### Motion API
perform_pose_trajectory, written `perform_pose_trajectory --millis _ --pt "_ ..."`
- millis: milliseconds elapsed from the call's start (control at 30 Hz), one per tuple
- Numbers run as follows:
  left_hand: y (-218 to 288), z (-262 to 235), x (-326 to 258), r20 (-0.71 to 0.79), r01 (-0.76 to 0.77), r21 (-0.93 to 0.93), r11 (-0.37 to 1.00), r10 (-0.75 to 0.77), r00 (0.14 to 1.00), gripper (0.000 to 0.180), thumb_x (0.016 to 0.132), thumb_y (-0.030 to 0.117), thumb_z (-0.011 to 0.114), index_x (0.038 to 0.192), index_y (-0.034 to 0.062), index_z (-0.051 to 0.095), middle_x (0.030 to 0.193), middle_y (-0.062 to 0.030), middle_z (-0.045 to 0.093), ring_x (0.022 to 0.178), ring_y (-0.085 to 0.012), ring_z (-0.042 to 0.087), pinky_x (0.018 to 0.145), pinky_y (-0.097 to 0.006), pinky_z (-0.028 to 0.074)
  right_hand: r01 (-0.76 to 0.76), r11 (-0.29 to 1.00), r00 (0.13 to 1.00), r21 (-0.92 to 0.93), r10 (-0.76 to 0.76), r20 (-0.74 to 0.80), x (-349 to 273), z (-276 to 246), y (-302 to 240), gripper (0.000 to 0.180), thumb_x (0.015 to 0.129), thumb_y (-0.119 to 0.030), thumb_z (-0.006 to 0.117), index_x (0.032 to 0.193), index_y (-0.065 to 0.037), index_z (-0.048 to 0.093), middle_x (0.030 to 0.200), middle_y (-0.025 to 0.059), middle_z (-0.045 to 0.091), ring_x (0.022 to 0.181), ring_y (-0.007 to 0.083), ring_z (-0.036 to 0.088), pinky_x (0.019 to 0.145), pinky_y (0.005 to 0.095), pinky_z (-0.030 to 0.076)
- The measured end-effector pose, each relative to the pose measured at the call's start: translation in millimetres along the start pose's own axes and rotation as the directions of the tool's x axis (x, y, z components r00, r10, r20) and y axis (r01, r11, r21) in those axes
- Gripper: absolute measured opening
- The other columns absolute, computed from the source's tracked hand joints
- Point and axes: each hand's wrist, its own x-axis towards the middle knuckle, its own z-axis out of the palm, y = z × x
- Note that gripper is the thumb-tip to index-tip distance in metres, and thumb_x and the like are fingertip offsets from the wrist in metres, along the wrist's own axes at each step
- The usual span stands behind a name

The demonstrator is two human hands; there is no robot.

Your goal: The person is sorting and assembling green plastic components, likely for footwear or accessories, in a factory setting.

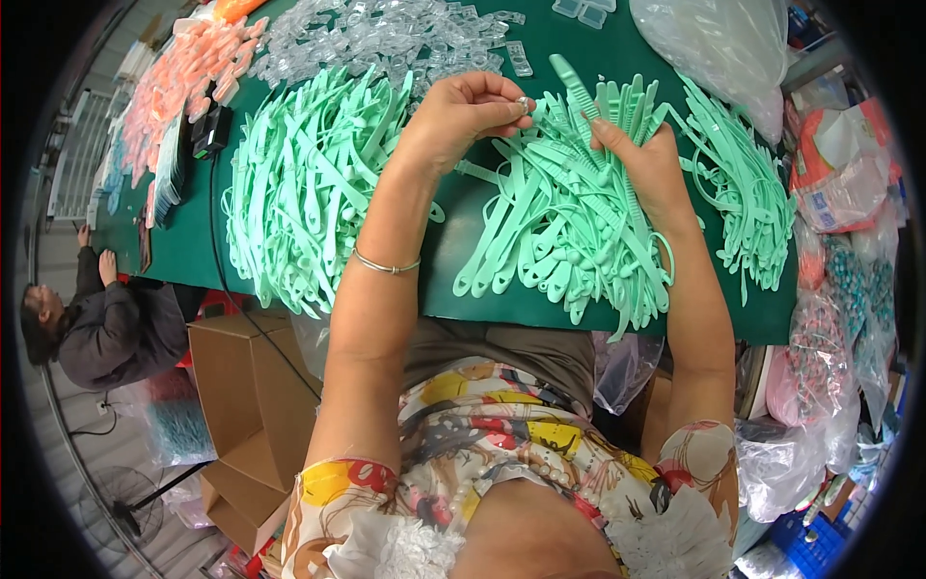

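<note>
My left hand (470, 114) is raised over the table, its thumb and fingers pinched together. A small shiny piece (524, 102) shows at those fingertips, too small to name. My right hand (644, 164) is closed on mint-green plastic straps (577, 85), thumb on top; the ridged end of one sticks up past the thumb. How many it grips is hidden. Under and around this hand lies a heap of the same straps (569, 241), with rounded, holed ends toward me. A bigger strap heap (309, 183) lies left of my left forearm, another (738, 193) beyond my right hand.
Clear plastic pieces (386, 39) spread along the far side of the green table (463, 232). Orange pieces (193, 72) lie far left, near a small black device (211, 133) with a cable. A plastic bag (719, 48) sits far right. Another person (116, 328) is at left, above a cardboard box (256, 396).
</note>
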Motion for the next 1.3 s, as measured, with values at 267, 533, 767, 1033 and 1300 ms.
perform_pose_trajectory --millis 267,533,767,1033,1300 --pt "-11.6 7.3 6.4 0.017 0.06 -0.394 0.917 -0.058 0.998 0.014 0.083 -0.001 0.06 0.097 -0.0042 0.06 0.093 -0.0136 0.065 0.082 -0.0181 0.065 0.071 -0.022 0.056 -0.011 0.997 1.0 -0.077 0.01 -0.015 -0.7 0.4 2.8 0.027 0.077 -0.026 0.072 0.081 -0.001 0.064 0.065 0.0007 0.058 0.058 0.0078 0.05 0.056 0.0233 0.04" --pt "-13.0 2.8 7.5 0.064 0.1 -0.574 0.813 -0.077 0.995 0.016 0.085 0.001 0.059 0.099 -0.0052 0.059 0.092 -0.0131 0.065 0.08 -0.0191 0.066 0.068 -0.023 0.057 -0.019 1.0 1.0 0.01 0.019 0.003 -0.6 -1.6 0.7 0.015 0.077 -0.017 0.069 0.077 -0.006 0.059 0.062 -0.0038 0.049 0.056 0.0058 0.042 0.055 0.0223 0.033" --pt "-11.8 -1.7 6.6 0.103 0.115 -0.57 0.813 -0.069 0.992 0.018 0.085 0.003 0.059 0.102 -0.0022 0.059 0.095 -0.0126 0.065 0.081 -0.0191 0.066 0.066 -0.024 0.057 -0.039 0.999 0.999 0.018 0.039 0.004 -1.2 -0.7 -0.6 0.017 0.077 -0.019 0.068 0.076 -0.006 0.057 0.062 -0.0034 0.048 0.057 0.006 0.042 0.055 0.0228 0.031" --pt "-9.5 1.1 5.5 0.058 0.1 -0.478 0.872 -0.083 0.995 0.019 0.084 0.004 0.059 0.102 -0.0031 0.06 0.092 -0.0116 0.065 0.08 -0.0187 0.066 0.063 -0.024 0.056 -0.039 0.999 0.999 -0.003 0.039 0.0 0.1 -3.0 2.0 0.031 0.073 -0.024 0.072 0.087 0.002 0.063 0.069 0.0016 0.058 0.06 0.008 0.051 0.057 0.0232 0.04" --pt "-3.7 9.3 4.3 0.028 0.096 -0.457 0.884 -0.093 0.995 0.021 0.086 0.009 0.06 0.1 -0.0059 0.06 0.089 -0.0127 0.065 0.08 -0.0189 0.066 0.068 -0.023 0.055 -0.038 0.999 0.999 -0.021 0.038 -0.007 0.2 -3.1 2.6 0.031 0.073 -0.024 0.072 0.087 0.002 0.063 0.068 0.0016 0.058 0.06 0.0081 0.051 0.057 0.0233 0.04"
